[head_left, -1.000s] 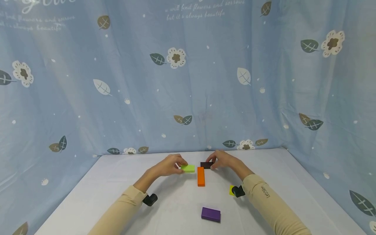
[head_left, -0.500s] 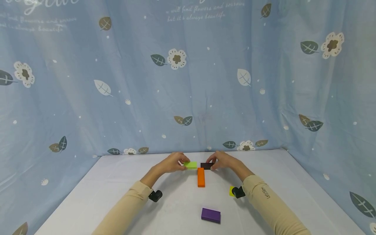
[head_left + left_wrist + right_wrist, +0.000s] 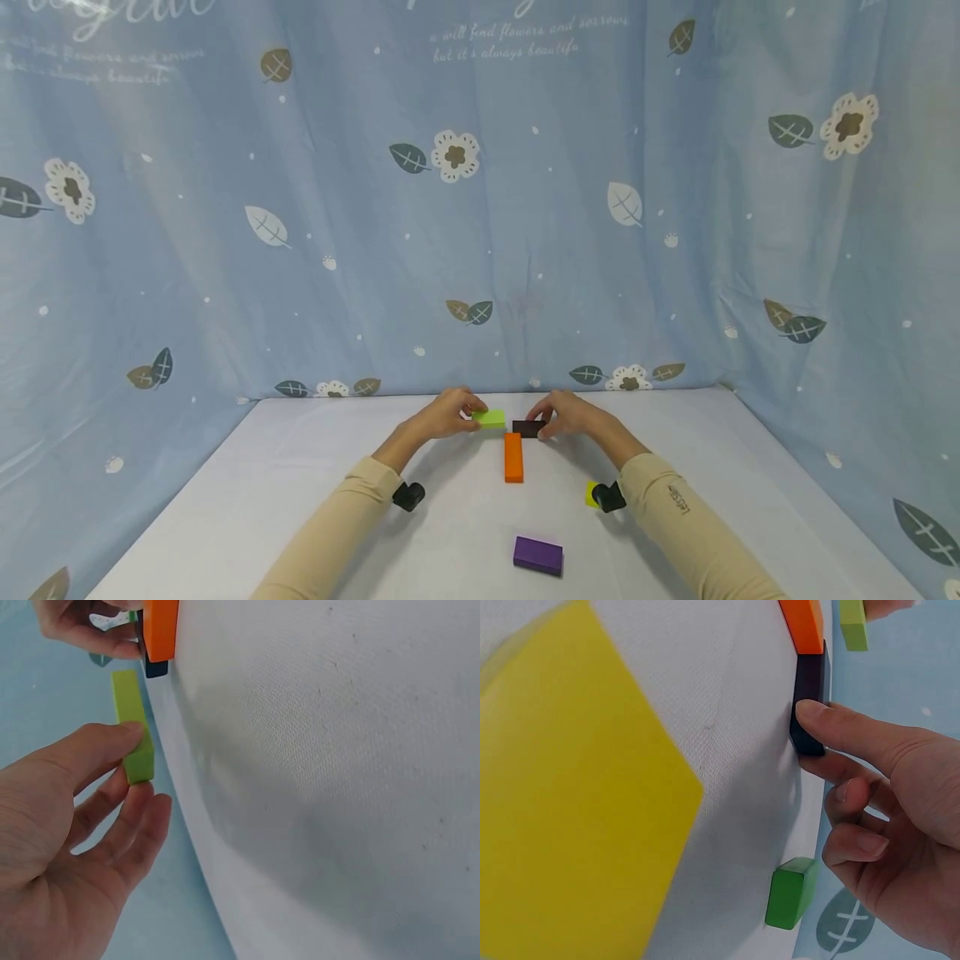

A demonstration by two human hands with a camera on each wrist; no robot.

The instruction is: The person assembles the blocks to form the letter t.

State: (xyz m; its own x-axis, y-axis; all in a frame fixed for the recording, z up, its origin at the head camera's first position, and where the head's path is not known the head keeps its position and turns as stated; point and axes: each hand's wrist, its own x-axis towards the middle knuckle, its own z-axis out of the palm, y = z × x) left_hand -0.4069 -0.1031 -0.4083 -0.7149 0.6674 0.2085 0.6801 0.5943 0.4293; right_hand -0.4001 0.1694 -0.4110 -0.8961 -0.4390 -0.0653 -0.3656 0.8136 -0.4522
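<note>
Between thumb and fingers, my left hand (image 3: 447,415) pinches a lime-green block (image 3: 491,418) by its left end. In the left wrist view that block (image 3: 139,766) appears raised off the table. My right hand (image 3: 572,412) grips the right end of a black block (image 3: 527,429), thumb on the near side and a fingertip at the end. An orange block (image 3: 513,457) lies lengthwise, its far end meeting the black block (image 3: 808,671) near its left end. A small gap separates the lime-green block from the black one.
A purple block (image 3: 537,556) lies near the front. A yellow block (image 3: 591,493) sits partly hidden behind the right wrist camera (image 3: 608,497). In the right wrist view a green block (image 3: 784,898) stands beyond my right hand. A blue patterned curtain (image 3: 480,208) borders the white table (image 3: 300,500).
My left hand has carried the lime-green block to the right and farther back, nearer the black block. My right hand keeps its grip in place. The head view has tilted slightly.
</note>
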